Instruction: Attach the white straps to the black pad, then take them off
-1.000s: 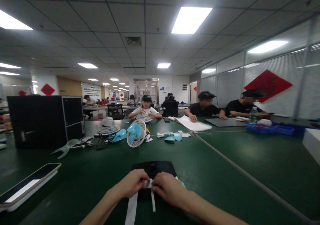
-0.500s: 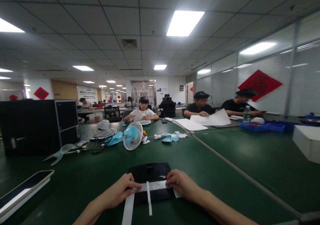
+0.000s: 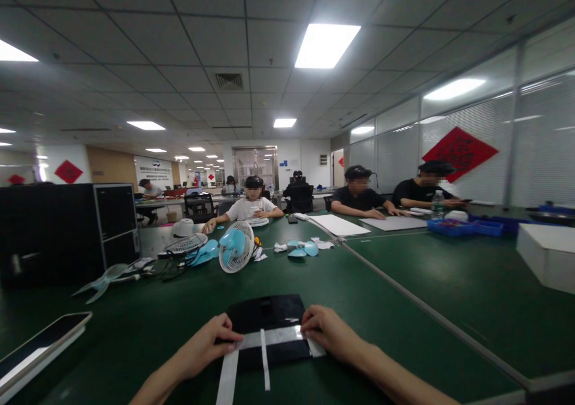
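A flat black plate (image 3: 266,316) lies on the green table (image 3: 386,333) just in front of me. A white strip (image 3: 269,337) stretches across its near part, with two loose ends hanging toward me. My left hand (image 3: 207,344) presses the strip's left end with bent fingers. My right hand (image 3: 327,331) pins the strip's right end at the plate's right edge, fingers curled down on it.
A small blue and white fan (image 3: 235,247) and loose fan parts (image 3: 303,248) lie farther back. A black box (image 3: 67,230) stands at the left, a phone (image 3: 40,340) at the near left, a white box (image 3: 546,254) at the right. Several people sit at the far end.
My hands moved apart from the middle of the plate to its two sides, stretching the strip flat across it. The camera tilted up slightly. A person at the far right laid a white sheet down.
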Motion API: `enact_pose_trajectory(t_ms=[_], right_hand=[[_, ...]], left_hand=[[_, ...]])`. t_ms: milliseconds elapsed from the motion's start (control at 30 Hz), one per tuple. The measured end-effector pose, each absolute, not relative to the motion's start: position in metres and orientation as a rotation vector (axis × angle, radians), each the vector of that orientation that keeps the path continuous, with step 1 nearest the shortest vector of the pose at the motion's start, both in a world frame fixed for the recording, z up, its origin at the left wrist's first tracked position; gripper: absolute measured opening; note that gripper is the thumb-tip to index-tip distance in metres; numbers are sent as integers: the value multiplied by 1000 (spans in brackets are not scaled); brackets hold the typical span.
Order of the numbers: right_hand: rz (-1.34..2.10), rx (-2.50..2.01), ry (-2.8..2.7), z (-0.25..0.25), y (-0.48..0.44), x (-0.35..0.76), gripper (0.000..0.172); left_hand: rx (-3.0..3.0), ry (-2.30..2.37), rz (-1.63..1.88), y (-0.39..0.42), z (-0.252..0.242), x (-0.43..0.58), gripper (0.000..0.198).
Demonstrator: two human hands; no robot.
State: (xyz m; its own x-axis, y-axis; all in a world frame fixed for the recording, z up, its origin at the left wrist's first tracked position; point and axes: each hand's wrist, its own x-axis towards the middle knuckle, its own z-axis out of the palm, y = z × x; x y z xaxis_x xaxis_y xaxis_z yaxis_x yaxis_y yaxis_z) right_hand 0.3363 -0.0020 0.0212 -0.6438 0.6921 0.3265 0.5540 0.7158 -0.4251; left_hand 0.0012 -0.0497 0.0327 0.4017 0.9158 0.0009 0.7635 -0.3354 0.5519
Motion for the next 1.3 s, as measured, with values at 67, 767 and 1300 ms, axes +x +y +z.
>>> enact_pose_trajectory(t_ms=[67, 767, 1300], right_hand=[[407, -971, -2434, 21, -2, 337, 21], [513, -1044, -2245, 18, 18, 338, 13], [158, -1064, -2562, 33, 47, 240, 35]], left_hand=[[2168, 1437, 448, -49, 32, -1, 31], [2105, 1406, 600, -39, 31, -9, 26], [2039, 2223, 621, 1, -7, -74, 24]])
